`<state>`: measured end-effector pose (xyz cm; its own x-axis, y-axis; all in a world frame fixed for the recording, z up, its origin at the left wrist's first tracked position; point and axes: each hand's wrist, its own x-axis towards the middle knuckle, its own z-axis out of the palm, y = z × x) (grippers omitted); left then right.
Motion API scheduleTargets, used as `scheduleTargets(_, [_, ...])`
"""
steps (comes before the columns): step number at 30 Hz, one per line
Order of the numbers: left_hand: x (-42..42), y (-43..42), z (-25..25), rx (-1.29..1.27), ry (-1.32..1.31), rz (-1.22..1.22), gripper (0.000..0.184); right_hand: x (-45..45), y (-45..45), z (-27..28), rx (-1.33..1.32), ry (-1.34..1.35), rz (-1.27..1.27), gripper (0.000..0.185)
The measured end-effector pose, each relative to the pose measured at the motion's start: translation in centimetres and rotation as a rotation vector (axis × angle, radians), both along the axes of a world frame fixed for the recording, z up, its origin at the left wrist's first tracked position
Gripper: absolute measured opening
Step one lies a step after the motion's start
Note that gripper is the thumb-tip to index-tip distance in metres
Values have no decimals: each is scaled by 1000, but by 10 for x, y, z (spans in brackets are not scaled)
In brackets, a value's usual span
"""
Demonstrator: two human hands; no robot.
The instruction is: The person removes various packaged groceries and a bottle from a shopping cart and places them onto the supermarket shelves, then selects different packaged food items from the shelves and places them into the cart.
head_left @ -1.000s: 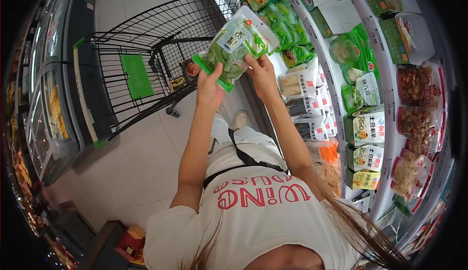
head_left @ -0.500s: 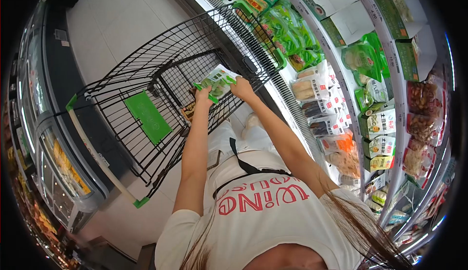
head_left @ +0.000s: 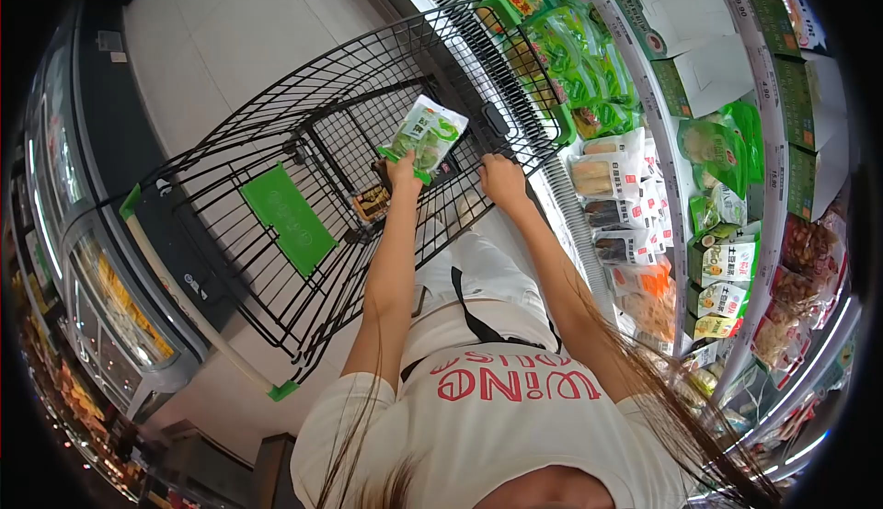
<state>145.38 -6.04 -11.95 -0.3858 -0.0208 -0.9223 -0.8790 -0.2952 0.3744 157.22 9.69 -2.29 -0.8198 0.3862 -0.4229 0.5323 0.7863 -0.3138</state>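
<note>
My left hand is closed on the lower end of a clear, green-and-white packet with green vegetables inside, held tilted over the shopping cart. My right hand is apart from the packet, its fingers curled over the cart's side rim; the fingertips are partly hidden. Below the packet, a small dark package with a brown-yellow label lies in the wire basket.
A refrigerated shelf on the right holds green bagged vegetables, white packets of corn and white cartons. Freezer cases stand on the left. Pale floor tiles lie beyond the cart, which has a green panel.
My right hand has let go of the packet and moved right to the cart's rim. My left hand keeps the packet, now turned more upright. The view has shifted slightly.
</note>
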Motion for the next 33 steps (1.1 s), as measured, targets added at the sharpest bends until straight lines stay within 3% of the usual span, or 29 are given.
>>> scheduleTargets(5, [-40, -95, -45, -170, 185, 187, 44, -35, -58, -4, -337, 95, -31, 19])
scheduleTargets(9, [-61, -135, -43, -244, -90, 385, 39, -64, -112, -41, -478, 219, 270, 22])
scheduleTargets(12, [-58, -149, -63, -117, -147, 570, 38, -77, -140, -44, -502, -14, 298, 23])
scheduleTargets(15, [-43, -161, -92, -64, -95, 457, 43, -78, -161, -67, -503, -100, 417, 26])
scheduleTargets(16, [-44, -155, -78, -111, -165, 428, 50, -80, -163, -64, -508, -159, 440, 28])
scheduleTargets(19, [-34, -161, -44, -159, -247, 135, 56, -74, -163, -52, -497, -157, 528, 26])
scheduleTargets(22, [-14, -156, 8, -204, -143, -253, 53, -50, -152, -31, -532, -32, 494, 23])
scheduleTargets(26, [22, -153, 103, -14, 127, -986, 54, -13, -121, 16, -520, 66, 509, 33])
scheduleTargets(27, [43, -160, 110, 68, 346, -1096, 52, -6, -112, 36, -490, 69, 511, 37])
scheduleTargets(30, [74, -152, 176, -23, 526, -1376, 50, 23, -90, 59, -417, 59, 541, 43])
scheduleTargets(32, [105, -161, 158, -157, 837, -1318, 42, 37, -81, 55, -312, 175, 620, 40])
scheduleTargets(33, [106, -157, 173, -275, 826, -1385, 36, 37, -79, 60, -258, 147, 636, 35])
